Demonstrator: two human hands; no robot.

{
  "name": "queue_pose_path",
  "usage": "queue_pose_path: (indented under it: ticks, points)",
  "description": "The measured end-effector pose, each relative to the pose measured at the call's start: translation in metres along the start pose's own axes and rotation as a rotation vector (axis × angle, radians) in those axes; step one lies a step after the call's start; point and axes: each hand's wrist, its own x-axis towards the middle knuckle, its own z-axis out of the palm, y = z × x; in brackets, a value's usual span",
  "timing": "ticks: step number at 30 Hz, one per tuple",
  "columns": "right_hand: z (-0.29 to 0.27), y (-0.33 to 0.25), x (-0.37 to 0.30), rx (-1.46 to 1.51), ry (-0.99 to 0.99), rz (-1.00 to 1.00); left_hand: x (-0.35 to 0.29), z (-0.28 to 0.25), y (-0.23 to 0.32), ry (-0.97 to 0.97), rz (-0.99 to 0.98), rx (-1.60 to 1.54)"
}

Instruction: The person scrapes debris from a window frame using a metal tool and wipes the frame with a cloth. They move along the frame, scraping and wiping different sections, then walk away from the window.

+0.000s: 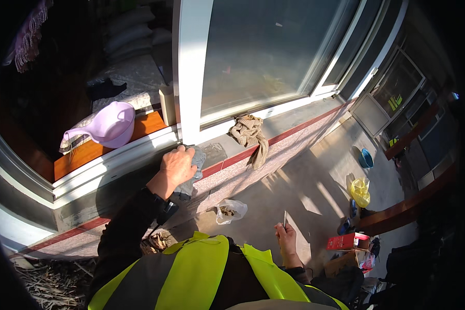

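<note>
Left hand (176,168) on grey cloth (199,157) at outer window ledge (292,120), fingers curled over; can't tell if grip is clamped. Right hand (287,242), near right, grip clamped on thin pale stick (285,219). Brown checked cloth (247,129) on ledge, right of grey one. Purple dipper (113,124) left, inside window. Plastic bag (230,212) on floor (258,206).

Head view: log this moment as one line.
Left hand: touching crumpled grey cloth at grey window ledge | Right hand: holding thin pale stick | Nearby: brown checked cloth on ledge, lilac plastic dipper indoors
</note>
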Motion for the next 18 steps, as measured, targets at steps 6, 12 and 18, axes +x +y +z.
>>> queue_pose_path:
  ticks: [6, 12, 18]
  points:
    - [0.049, -0.032, 0.059, -0.058, -0.158, -0.198, -0.089, 0.016, -0.061, 0.108, -0.084, -0.040]
    - [0.119, -0.079, 0.116, -0.181, -0.195, -0.536, -0.116, 0.031, -0.059, 0.130, -0.071, -0.045]
    - [0.164, -0.103, 0.186, -0.168, -0.079, -0.583, -0.089, 0.041, -0.051, 0.021, -0.041, -0.181]
